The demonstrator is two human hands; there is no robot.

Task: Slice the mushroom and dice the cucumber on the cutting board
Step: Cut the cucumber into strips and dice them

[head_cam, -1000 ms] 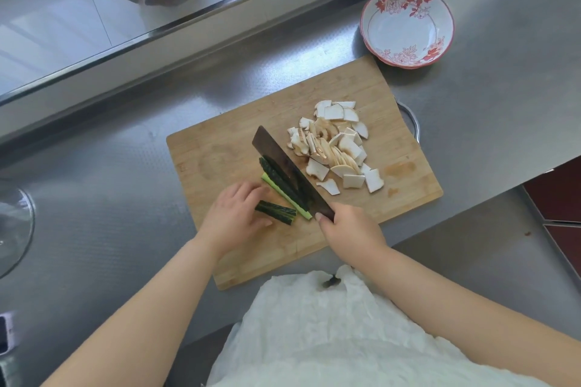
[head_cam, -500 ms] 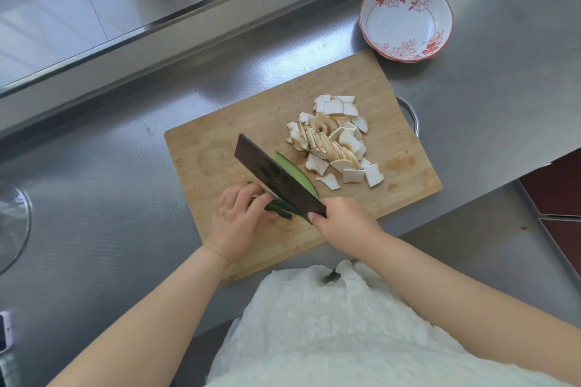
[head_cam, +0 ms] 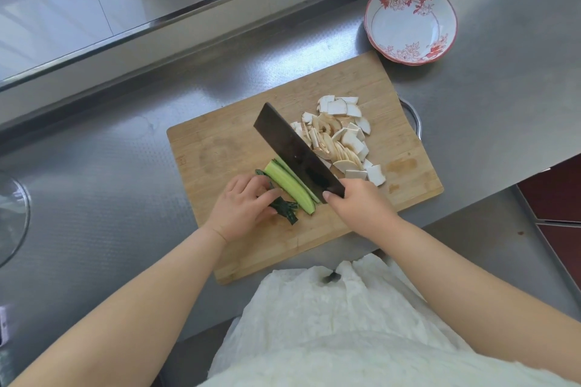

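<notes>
On the wooden cutting board [head_cam: 220, 148], which lies on the steel table [head_cam: 110, 185], a cucumber [head_cam: 289, 187] has been split lengthwise: one long piece lies with its pale cut face up near the board's middle, touching the left flank of a dark cleaver [head_cam: 297, 151], and darker, skin-side strips lie at the board's near-left part. The left hand [head_cam: 242, 207] rests over those dark strips with its fingers curled down onto them, holding them to the board. The right hand [head_cam: 358, 201] grips the cleaver by its handle, fingers wrapped round it, the blade running from the hand toward the board's far side and standing edge-down along the cucumber. Beyond the blade, on the board's right half, sits a heap of white mushroom slices [head_cam: 342, 141], apart from the cucumber. Off the board's far right corner stands a red-flowered bowl [head_cam: 410, 23] on the table.
</notes>
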